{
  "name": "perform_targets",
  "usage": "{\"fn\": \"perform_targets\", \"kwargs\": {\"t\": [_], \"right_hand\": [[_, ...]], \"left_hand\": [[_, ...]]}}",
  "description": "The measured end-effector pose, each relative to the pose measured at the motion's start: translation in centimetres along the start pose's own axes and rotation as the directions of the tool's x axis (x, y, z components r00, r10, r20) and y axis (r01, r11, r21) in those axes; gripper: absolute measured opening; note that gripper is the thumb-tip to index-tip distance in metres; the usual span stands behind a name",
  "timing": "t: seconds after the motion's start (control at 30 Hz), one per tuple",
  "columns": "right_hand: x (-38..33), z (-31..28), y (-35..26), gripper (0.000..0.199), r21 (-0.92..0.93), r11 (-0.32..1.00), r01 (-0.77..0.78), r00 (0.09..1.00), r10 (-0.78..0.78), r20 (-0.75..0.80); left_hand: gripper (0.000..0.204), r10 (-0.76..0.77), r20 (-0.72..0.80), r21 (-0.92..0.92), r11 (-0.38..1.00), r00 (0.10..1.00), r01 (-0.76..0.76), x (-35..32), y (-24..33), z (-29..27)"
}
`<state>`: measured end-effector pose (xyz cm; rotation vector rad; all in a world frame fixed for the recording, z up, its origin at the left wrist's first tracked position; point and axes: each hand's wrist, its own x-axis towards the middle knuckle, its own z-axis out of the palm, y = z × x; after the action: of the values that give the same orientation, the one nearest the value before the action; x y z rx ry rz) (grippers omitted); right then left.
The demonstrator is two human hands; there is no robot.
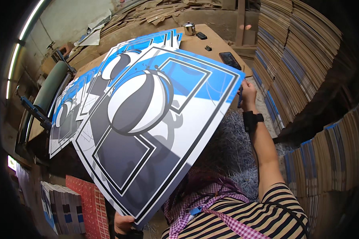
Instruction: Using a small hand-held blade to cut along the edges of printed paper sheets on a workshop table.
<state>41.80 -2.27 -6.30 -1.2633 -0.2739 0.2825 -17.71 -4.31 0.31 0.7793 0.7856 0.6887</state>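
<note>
A large printed sheet (187,119), blue, white and dark grey with a ball drawn on it, is held up tilted between my two hands. Its upper right corner is pinched by my right hand (248,95), with a dark band on that wrist. At the bottom corner, my left hand (124,222) grips the edge, thumb on the printed face; the rest of its fingers are hidden behind. Under and beyond the held sheet lie more sheets (119,59) of the same print, fanned out on the table (211,36). Another overlapping group of sheets (70,115) lies at the left.
A metal mug (189,28), a small black object (202,36) and a phone (229,60) rest on the table. A machine with a green roller (52,85) stands left. Tall cardboard stacks (295,51) line the right. Bundled boards (64,205) and red patterned boards (89,207) stand lower left.
</note>
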Motion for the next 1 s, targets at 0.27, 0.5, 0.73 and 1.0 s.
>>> {"fn": "perform_targets", "kwargs": {"t": [0.27, 0.5, 0.73, 1.0], "right_hand": [[-5.7, -0.3, -5.9, 0.042, 0.33, 0.855, -0.4, 0.709, 0.061, 0.702], [-17.5, 1.7, -7.7, 0.065, 0.274, 0.914, -0.298, 0.741, 0.04, 0.671], [-16.8, -1.1, -5.0, 0.04, 0.173, 0.968, -0.183, 0.78, 0.036, 0.624], [-16.8, -2.0, -5.2, 0.032, -0.084, 0.996, -0.011, 0.661, 0.07, 0.747]], "left_hand": [[0.057, 0.311, 0.071, 0.007, 0.95, 0.948, -0.312, 5.2, 7.6, -10.3], [0.055, 0.438, -0.062, -0.472, 0.779, 0.897, -0.413, 14.8, 3.8, -9.7], [0.051, 0.196, 0.44, -0.109, 0.98, 0.876, -0.165, 11.8, -4.4, 11.4], [0.057, 0.179, 0.48, -0.153, 0.981, 0.859, -0.118, 11.8, -5.6, 17.0]]}}
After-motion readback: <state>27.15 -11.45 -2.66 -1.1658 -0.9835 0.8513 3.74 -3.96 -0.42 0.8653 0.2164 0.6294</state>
